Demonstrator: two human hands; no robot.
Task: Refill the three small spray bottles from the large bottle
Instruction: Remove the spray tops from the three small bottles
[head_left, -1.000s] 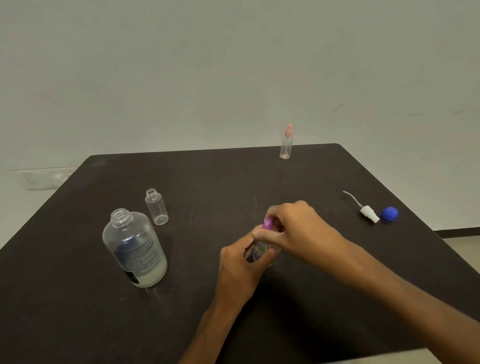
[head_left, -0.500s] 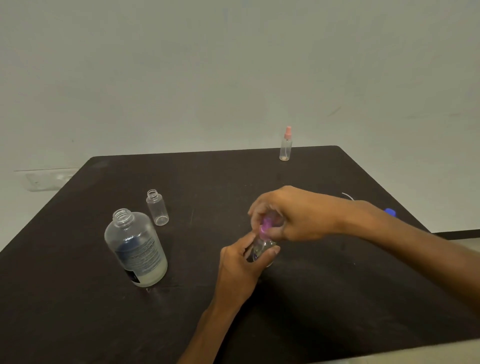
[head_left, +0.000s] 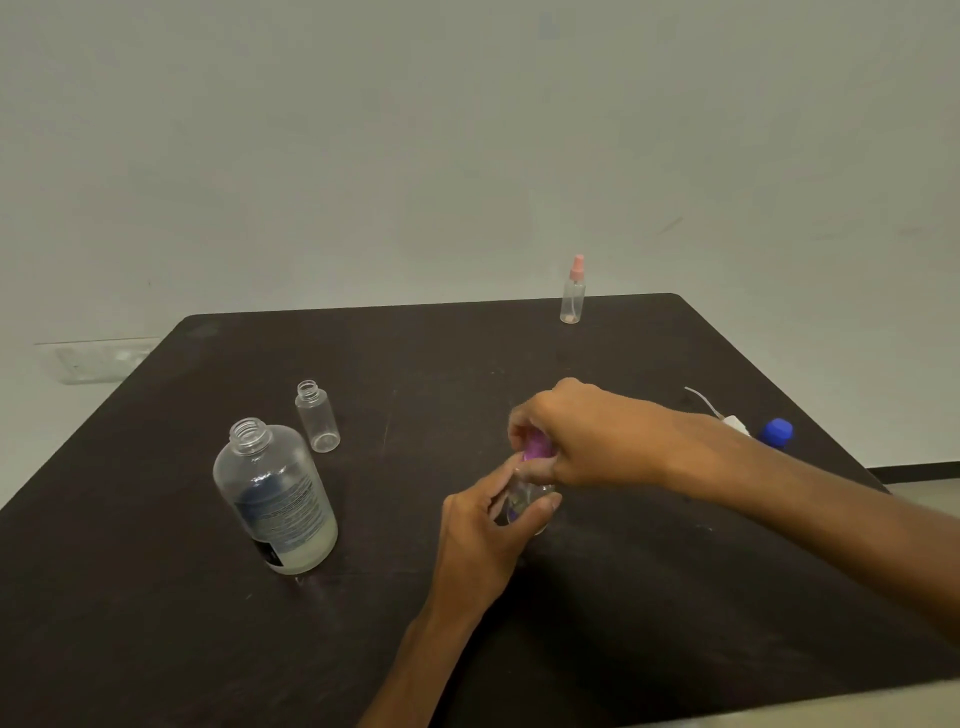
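Dark table (head_left: 649, 597). Large bottle (head_left: 275, 499), nine o'clock, uncapped, little liquid left. Open small bottle (head_left: 318, 417) at ten looks empty; pink-capped one (head_left: 572, 291) at twelve untouched. Centre: left hand (head_left: 480, 530) grips third bottle (head_left: 524, 501), right hand (head_left: 576, 439) pinches its purple cap (head_left: 537, 448).

Right hand (head_left: 587, 434): 1.0 s ago it approached from low on the right, forearm crossing the near worktop, fingers curled over the purple spray cap (head_left: 537, 448) from the near side. Now the wrist has swung round and the forearm comes in higher from the right edge, with the fingers wrapped round the cap from the far side. The forearm now hides most of the white spray head (head_left: 736, 423) and part of the blue cap (head_left: 777, 431), both fully visible 1.0 s ago.
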